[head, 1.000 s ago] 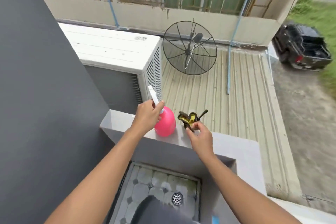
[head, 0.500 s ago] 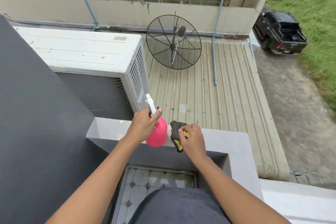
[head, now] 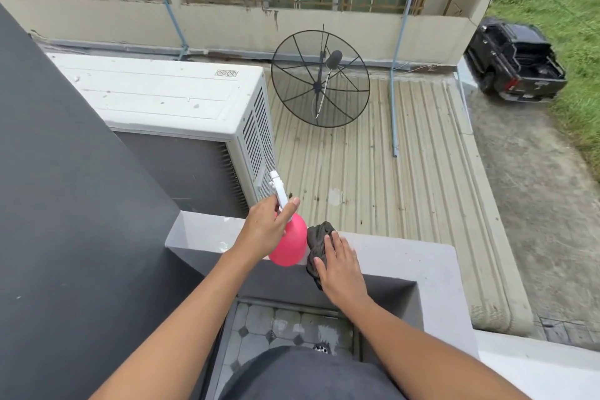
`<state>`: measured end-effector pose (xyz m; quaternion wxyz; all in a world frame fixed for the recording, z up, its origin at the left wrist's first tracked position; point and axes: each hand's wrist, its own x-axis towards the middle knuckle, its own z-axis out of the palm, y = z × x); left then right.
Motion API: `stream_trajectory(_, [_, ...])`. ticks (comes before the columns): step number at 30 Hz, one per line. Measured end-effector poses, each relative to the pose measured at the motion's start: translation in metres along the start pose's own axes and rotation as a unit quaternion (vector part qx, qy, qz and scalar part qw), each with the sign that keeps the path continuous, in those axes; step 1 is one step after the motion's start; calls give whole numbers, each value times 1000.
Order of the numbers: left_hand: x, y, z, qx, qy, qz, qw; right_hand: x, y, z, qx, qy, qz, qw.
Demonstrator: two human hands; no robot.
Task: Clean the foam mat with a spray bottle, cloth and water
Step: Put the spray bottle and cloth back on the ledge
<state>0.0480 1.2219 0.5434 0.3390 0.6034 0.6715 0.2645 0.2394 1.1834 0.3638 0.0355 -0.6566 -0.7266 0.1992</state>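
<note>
Outdoors on a balcony, a grey ledge (head: 406, 256) runs across the middle of the frame, with a white air-conditioner unit (head: 162, 101) at upper left and a satellite dish (head: 319, 78) over the corrugated roof beyond.

A second ago the right hand (head: 341, 269) pinched the cloth (head: 316, 239) up off the ledge, with yellow showing in its folds. Now the cloth lies bunched and dark on the ledge, just right of the pink spray bottle (head: 290, 243), and the hand lies flat on it, fingers (head: 331, 245) straight and pressing. Both tools look to be parked or gathered here. No foam mat is in view, so the cleaning itself seems not to be under way.

The left hand (head: 264, 227) reaches forward from lower left and grips the bottle's white neck, its thumb up by the trigger head. The bottle's base rests on the ledge.
</note>
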Motion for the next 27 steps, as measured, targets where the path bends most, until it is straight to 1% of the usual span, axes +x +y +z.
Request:
stream_trajectory(6, [4, 4, -8, 18, -43, -1, 999, 24, -5, -19, -13, -27, 22, 999])
stream_trajectory(9, [5, 3, -12, 2, -71, -13, 997, 24, -9, -20, -10, -36, 24, 999])
stream_trajectory(12, [6, 4, -14, -4, -94, -9, 996, 27, -7, -24, -16, -34, 26, 999])
stream_trajectory(15, [6, 1, -23, 17, -115, -14, 993, 30, -11, -36, -11, -56, 25, 998])
stream_trajectory(17, [10, -4, -40, 15, -96, -16, 995, 37, -18, -54, -2, -55, 14, 998])
stream_trajectory(18, [15, -6, -52, 16, -69, -12, 997, 47, -20, -66, 2, -41, -3, 999])
stream_trajectory(20, [30, 2, -87, 52, -17, 2, 998, 70, -34, -112, 12, -26, -25, 999])
stream_trajectory(22, [51, 24, -126, 115, 10, 38, 993, 101, -55, -175, 11, 5, -58, 998])
stream_trajectory(25, [85, 81, -189, 240, 75, 100, 963, 139, -99, -289, -5, 90, -117, 989])
stream_trajectory(27, [103, 122, -227, 294, 115, 137, 939, 147, -136, -369, -14, 132, -161, 978])
